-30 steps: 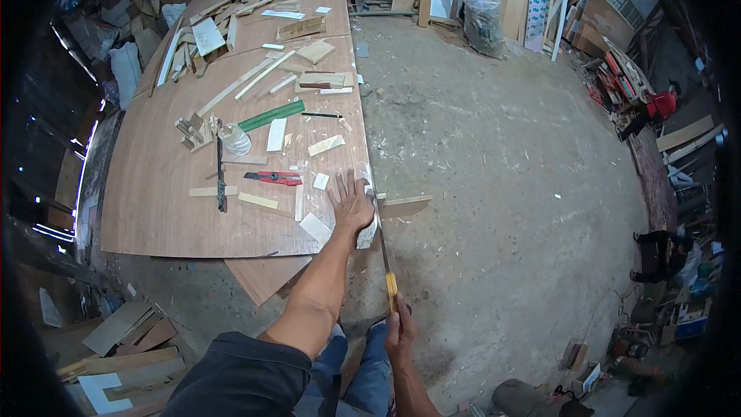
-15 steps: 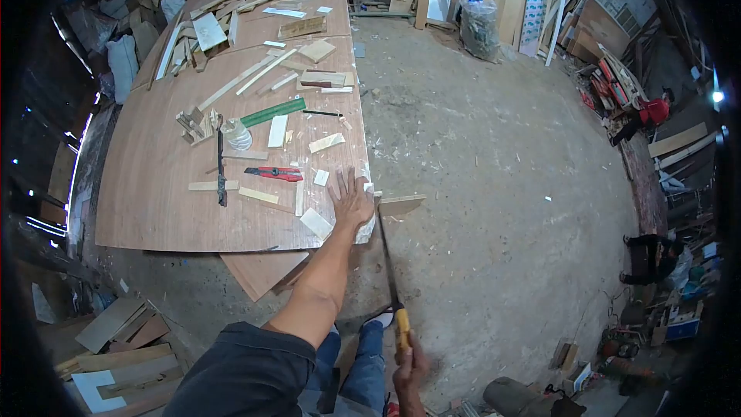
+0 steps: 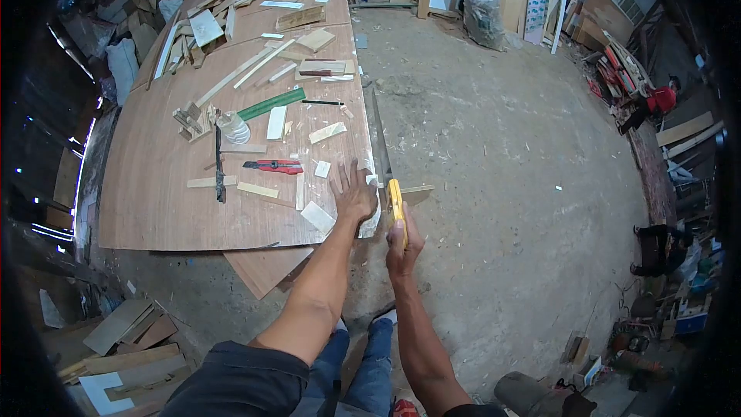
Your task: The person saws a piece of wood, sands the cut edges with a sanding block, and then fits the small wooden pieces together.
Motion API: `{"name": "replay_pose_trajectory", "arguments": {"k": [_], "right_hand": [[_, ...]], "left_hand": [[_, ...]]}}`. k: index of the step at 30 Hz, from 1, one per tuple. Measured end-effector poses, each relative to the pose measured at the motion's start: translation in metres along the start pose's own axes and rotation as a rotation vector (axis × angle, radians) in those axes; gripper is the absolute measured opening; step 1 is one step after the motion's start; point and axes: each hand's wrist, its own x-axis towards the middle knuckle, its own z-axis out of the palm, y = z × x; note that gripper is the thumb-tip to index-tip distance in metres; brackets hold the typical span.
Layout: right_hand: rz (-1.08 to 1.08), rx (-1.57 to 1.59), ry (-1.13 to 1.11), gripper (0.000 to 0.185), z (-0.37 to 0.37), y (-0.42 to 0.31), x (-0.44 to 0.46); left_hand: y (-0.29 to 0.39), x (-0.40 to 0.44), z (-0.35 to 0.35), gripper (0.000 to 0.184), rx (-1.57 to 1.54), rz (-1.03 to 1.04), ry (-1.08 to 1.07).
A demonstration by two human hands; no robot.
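My right hand [image 3: 406, 239] is closed round the yellow handle of a hand saw [image 3: 396, 199]. The saw's long dark blade points away from me, along the right edge of the table. My left hand [image 3: 356, 194] lies flat with fingers spread at that edge, pressing down on a wooden piece mostly hidden beneath it. A wooden board [image 3: 417, 194] juts out past the edge, just beyond the saw. Near my left hand lie small white offcuts [image 3: 317, 218] and a red utility knife [image 3: 273, 166].
The wooden tabletop [image 3: 170, 216] carries a green strip [image 3: 272, 103], a clear plastic cup [image 3: 234, 128], a black pencil [image 3: 323, 103] and a pile of wood strips [image 3: 207, 29]. A filled plastic bag [image 3: 482, 17] stands on the floor by leaning boards. A person in red [image 3: 660, 99] is at the far right.
My right hand and the saw have moved forward, away from my body, so the blade now reaches far past the board. My left hand stays in place.
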Motion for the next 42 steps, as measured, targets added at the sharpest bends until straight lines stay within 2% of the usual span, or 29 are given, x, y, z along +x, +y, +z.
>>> {"name": "replay_pose_trajectory", "arguments": {"k": [8,10,19,23,25,29,31,33,35,37,38,40,42], "right_hand": [[-0.013,-0.044,-0.043,0.043,0.01,0.0,0.003],[0.158,0.074,-0.068,0.042,0.009,-0.018,0.002],[0.159,0.018,-0.068,0.038,0.007,-0.012,-0.013],[0.288,0.08,-0.098,0.038,-0.016,-0.041,-0.039],[0.209,0.035,-0.049,0.038,-0.026,-0.048,-0.06],[0.201,-0.04,-0.037,0.038,-0.057,-0.064,-0.11],[0.197,-0.187,-0.104,0.038,-0.075,-0.085,-0.13],[0.227,-0.213,-0.117,0.039,-0.095,-0.091,-0.161],[0.368,-0.152,-0.094,0.038,-0.115,-0.114,-0.185],[0.374,-0.247,-0.081,0.039,-0.16,-0.119,-0.232],[0.376,-0.25,-0.078,0.039,-0.161,-0.132,-0.222],[0.301,-0.135,0.065,0.039,-0.146,-0.158,-0.17],[0.274,-0.058,0.079,0.039,-0.127,-0.129,-0.128]], "left_hand": [[0.002,0.0,-0.001,0.046,0.018,-0.009,-0.007],[0.003,-0.002,-0.004,0.046,0.039,-0.004,-0.011],[0.009,-0.005,-0.006,0.045,0.04,-0.01,0.035],[0.011,-0.008,-0.005,0.045,0.048,-0.006,0.042],[0.009,-0.006,-0.002,0.044,0.099,-0.001,0.064],[0.008,-0.006,0.001,0.043,0.079,-0.005,0.078],[0.011,-0.006,-0.005,0.042,0.047,-0.024,0.046],[0.014,-0.007,-0.007,0.045,0.051,-0.041,0.027],[0.016,-0.006,-0.012,0.047,0.052,-0.058,0.017],[0.019,-0.006,-0.015,0.047,-0.001,-0.087,-0.024],[0.018,-0.007,-0.014,0.047,-0.002,-0.084,-0.028],[0.014,-0.005,-0.012,0.046,0.006,-0.076,-0.034],[0.011,-0.004,-0.008,0.047,-0.008,-0.06,-0.04]]}}
